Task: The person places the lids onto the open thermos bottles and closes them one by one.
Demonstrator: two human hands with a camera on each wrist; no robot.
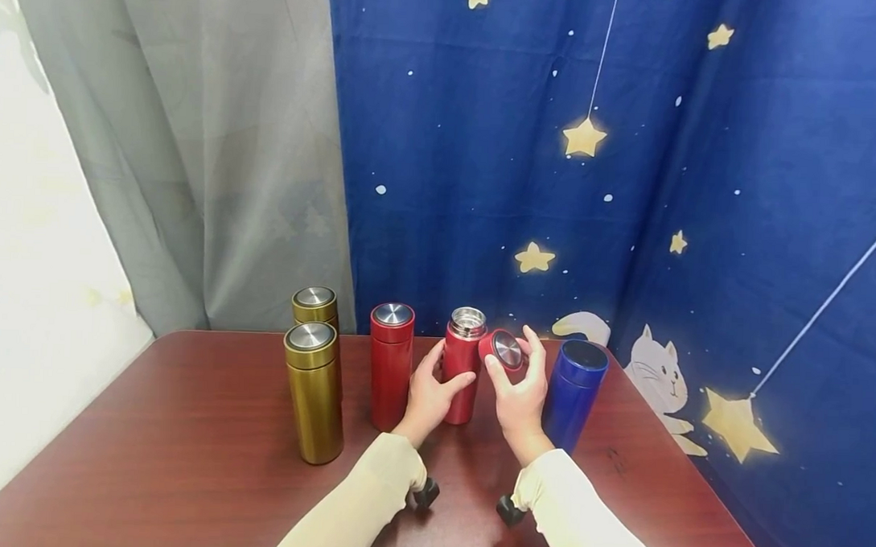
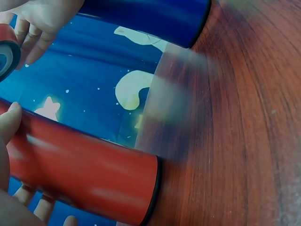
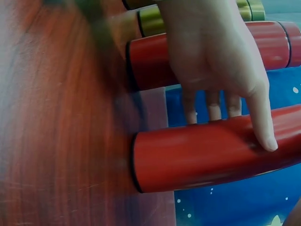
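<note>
An uncapped red thermos [image 1: 460, 387] stands upright on the table, its steel mouth [image 1: 468, 321] bare. My left hand [image 1: 431, 394] grips the body of this thermos from the left, thumb across the front. Beside the mouth, to the right, my right hand [image 1: 522, 393] holds the red lid [image 1: 506, 350] between thumb and fingers, tilted and apart from the thermos. In the left wrist view the lid [image 2: 6, 54] shows its underside. The right wrist view shows the left hand [image 3: 216, 52] with its thumb on the red thermos [image 3: 202, 155]; the lid is out of that view.
A second red thermos [image 1: 391, 376], capped, stands just left of my left hand. Two capped gold thermoses, one in front [image 1: 314, 398] and one behind [image 1: 316, 297], stand farther left. Close behind my right hand is a blue thermos [image 1: 577, 391]. Curtains hang beyond the wooden table [image 1: 208, 426].
</note>
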